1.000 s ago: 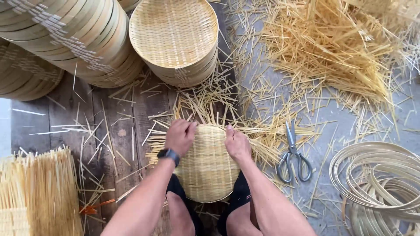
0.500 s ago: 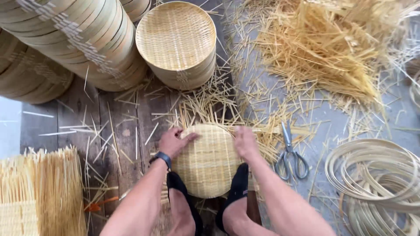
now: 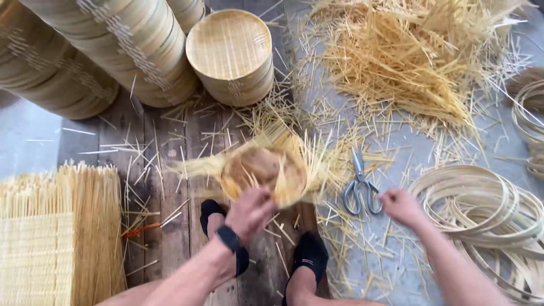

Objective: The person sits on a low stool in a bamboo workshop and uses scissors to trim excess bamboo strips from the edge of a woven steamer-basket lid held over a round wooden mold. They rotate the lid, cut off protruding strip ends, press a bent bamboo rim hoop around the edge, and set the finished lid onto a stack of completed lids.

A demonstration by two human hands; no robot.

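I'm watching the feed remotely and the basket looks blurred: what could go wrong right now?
1. The left hand alone holds the woven tray with loose strip ends sticking out; it might slip or fray.
2. The right hand is beside the scissors; a hasty grab could nick the fingers.
3. Scattered bamboo slivers lie around the socked feet.

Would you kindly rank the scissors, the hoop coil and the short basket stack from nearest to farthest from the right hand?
From the right hand:
1. Scissors, just to its left, almost touching.
2. Hoop coil, on its right.
3. Short basket stack, far up and left.
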